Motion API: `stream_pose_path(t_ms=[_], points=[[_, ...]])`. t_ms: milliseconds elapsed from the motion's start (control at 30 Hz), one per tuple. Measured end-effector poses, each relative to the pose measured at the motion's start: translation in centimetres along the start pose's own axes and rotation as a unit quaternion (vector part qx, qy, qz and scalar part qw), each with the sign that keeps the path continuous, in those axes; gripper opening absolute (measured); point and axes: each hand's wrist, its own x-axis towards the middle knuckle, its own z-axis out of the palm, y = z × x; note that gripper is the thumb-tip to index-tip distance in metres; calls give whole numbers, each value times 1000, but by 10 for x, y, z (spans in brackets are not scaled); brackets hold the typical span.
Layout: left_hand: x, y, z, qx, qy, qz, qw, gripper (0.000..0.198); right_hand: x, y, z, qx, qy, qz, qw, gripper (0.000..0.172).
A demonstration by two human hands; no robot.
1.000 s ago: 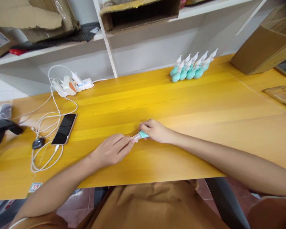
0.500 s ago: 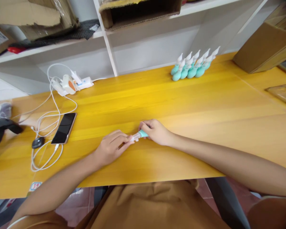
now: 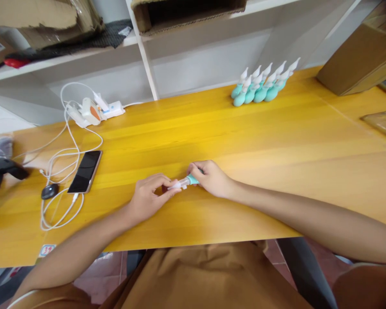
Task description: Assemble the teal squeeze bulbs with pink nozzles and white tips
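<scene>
A teal-and-white bulb nasal aspirator point(image 3: 184, 183) lies across between my hands, just over the table. My right hand point(image 3: 210, 178) is closed around its teal bulb, most of which the fingers hide. At the other end, the thumb and fingers of my left hand point(image 3: 151, 192) pinch the translucent white tip. The clear middle section shows between the two grips. Several more bulb aspirators point(image 3: 260, 92) stand upright in a group at the back right, their white tips pointing up.
On the left of the yellow table point(image 3: 167, 141) lie a phone point(image 3: 85, 171), a white cable and a small black object point(image 3: 50, 191). A power strip point(image 3: 112, 110) sits at the back. A cardboard box point(image 3: 357, 60) stands at the right, near a clear flat case point(image 3: 381, 122).
My left fingers have shifted and opened out slightly around the tip, so more of it shows. My right hand keeps its hold on the bulb. The view has tilted a little.
</scene>
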Motion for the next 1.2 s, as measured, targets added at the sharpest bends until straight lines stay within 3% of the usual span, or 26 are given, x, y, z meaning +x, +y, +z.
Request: stream_pose_path(t_ms=[467,667,867,1033,1200], points=[[-2,-2,7,-63,0,-166,984,22,-2,1,2,13,15,-22,1000,47],[-4,1,10,-56,11,-143,988,24,-7,1,5,25,54,-71,996,43],[-3,3,10,-52,7,-118,992,26,-10,0,7,21,53,-98,994,44],[-2,-5,4,-40,-2,-51,998,18,-8,1,0,-5,13,-125,992,44],[0,-17,3,-81,35,-97,991,19,-3,2,-15,67,-133,-137,979,52]])
